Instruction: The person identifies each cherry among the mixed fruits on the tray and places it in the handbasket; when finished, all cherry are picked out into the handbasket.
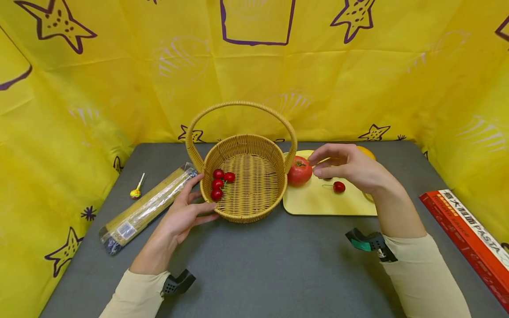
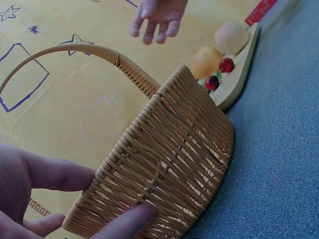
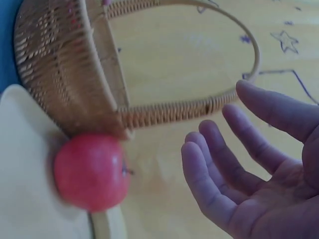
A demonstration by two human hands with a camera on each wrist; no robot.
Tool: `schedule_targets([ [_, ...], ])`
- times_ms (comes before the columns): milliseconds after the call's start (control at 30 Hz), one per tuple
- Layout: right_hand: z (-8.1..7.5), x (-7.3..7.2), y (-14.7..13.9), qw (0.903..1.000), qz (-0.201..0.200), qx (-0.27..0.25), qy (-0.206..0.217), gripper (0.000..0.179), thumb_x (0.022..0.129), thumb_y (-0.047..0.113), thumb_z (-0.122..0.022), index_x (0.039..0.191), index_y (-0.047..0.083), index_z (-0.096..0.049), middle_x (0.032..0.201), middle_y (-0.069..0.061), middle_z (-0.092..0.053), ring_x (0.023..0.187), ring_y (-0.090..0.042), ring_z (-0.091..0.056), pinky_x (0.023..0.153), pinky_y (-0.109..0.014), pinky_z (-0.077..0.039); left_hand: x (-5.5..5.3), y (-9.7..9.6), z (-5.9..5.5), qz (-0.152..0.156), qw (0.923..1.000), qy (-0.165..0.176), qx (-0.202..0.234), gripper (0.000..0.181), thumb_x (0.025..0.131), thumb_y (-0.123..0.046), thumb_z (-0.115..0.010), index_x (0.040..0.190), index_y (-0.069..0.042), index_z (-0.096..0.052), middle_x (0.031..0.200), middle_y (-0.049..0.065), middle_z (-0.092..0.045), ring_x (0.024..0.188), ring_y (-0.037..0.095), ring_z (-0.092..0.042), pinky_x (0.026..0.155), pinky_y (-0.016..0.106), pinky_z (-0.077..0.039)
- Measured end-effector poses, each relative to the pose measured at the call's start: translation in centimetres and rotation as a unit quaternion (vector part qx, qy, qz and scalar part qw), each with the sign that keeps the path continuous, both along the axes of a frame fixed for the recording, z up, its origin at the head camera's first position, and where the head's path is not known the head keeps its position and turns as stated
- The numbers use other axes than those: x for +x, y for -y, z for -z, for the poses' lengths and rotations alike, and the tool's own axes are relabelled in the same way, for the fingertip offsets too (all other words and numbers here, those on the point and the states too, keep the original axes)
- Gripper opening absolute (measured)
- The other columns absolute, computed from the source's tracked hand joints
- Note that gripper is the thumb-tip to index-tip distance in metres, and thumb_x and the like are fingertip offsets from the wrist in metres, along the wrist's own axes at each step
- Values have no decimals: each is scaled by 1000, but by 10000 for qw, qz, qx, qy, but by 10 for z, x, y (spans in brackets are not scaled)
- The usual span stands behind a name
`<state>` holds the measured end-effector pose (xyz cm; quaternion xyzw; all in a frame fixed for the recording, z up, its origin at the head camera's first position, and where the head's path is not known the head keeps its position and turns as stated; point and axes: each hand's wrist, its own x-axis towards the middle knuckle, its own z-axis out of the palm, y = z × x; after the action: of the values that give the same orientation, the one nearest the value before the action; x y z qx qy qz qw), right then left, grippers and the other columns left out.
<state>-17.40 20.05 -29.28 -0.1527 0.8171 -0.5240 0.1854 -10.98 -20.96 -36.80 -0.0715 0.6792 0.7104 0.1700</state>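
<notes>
My left hand (image 1: 180,216) holds the near left rim of the wicker basket (image 1: 246,216), with fingers (image 2: 60,174) at the rim and against the woven outer wall. Several red cherries (image 1: 218,184) lie inside on the basket's left. Over the yellow tray (image 1: 318,205) hovers my right hand (image 1: 343,165), its fingers loosely bent and nothing between them. Left of its fingertips sits a red apple (image 3: 91,172) with a short stem, close by the basket. Another cherry (image 1: 339,187) lies on the tray beneath this hand. An orange fruit (image 1: 366,153) is partly hidden behind it.
A clear-wrapped pack of pasta (image 1: 149,207) lies left of the basket, beside a lollipop (image 1: 136,192). At the right edge is a red pasta box (image 1: 469,238). In the left wrist view, a pale round fruit (image 2: 232,38) rests on the tray. Yellow cloth surrounds the grey table.
</notes>
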Motion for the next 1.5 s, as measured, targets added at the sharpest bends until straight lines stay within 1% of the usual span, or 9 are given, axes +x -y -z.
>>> schedule_targets([
  [200,14,-1,-22,9993,313,217,13,39,95,22,-79,127,5,-65,118,-2,-71,104,-21,-73,93,-28,-57,1,0,2,-30,10000,-7,6,93,98,7,-63,168,-28,-13,157,29,-30,120,39,-64,93,46,-63],
  [267,19,-2,-29,9989,373,270,-19,40,96,21,-78,128,3,-64,117,-1,-71,103,-18,-72,94,-26,-55,2,0,2,-31,10000,0,12,93,98,7,-63,168,-29,-13,157,29,-30,120,39,-64,93,47,-63],
  [433,29,-3,-42,9972,557,496,13,42,97,22,-76,131,2,-62,118,4,-70,108,-14,-68,95,-26,-50,2,0,1,-13,10000,8,15,94,98,7,-63,168,-29,-13,157,29,-29,120,38,-64,94,49,-62],
  [633,40,-5,-50,9951,693,668,242,45,96,21,-76,134,2,-60,128,-3,-63,108,-16,-65,98,-30,-48,2,0,1,0,10000,11,19,93,98,6,-64,168,-28,-13,158,29,-28,120,38,-65,94,48,-62],
  [767,46,-5,-54,9935,773,746,374,47,96,20,-76,136,1,-59,130,-6,-63,107,-16,-64,98,-30,-48,2,0,1,24,10000,28,57,93,98,6,-64,168,-28,-14,159,28,-28,120,38,-65,94,48,-62],
  [1000,56,-9,-58,9917,835,907,362,46,97,15,-75,136,-2,-59,131,-15,-61,103,-17,-63,90,-24,-52,1,-1,1,34,10000,6,46,92,98,5,-64,168,-27,-14,159,28,-28,120,39,-65,95,48,-62],
  [1200,64,-12,-62,9911,829,967,387,43,97,11,-72,136,-4,-59,131,-12,-61,104,-15,-62,87,-21,-54,0,0,0,23,10000,2,2,93,97,6,-64,168,-28,-14,159,28,-28,121,40,-64,95,49,-62],
  [1400,69,-16,-61,9896,757,1185,303,39,95,5,-73,131,-5,-63,132,-22,-62,98,-15,-65,83,-23,-55,0,1,0,13,10000,-4,-24,93,98,5,-65,168,-28,-14,159,28,-28,122,40,-63,95,49,-62],
  [1500,73,-17,-61,9891,763,1229,266,39,92,3,-75,128,-5,-65,129,-22,-65,96,-15,-65,80,-25,-57,0,1,1,5,10000,5,-13,93,98,5,-65,168,-28,-14,159,27,-28,122,40,-63,95,49,-62],
])
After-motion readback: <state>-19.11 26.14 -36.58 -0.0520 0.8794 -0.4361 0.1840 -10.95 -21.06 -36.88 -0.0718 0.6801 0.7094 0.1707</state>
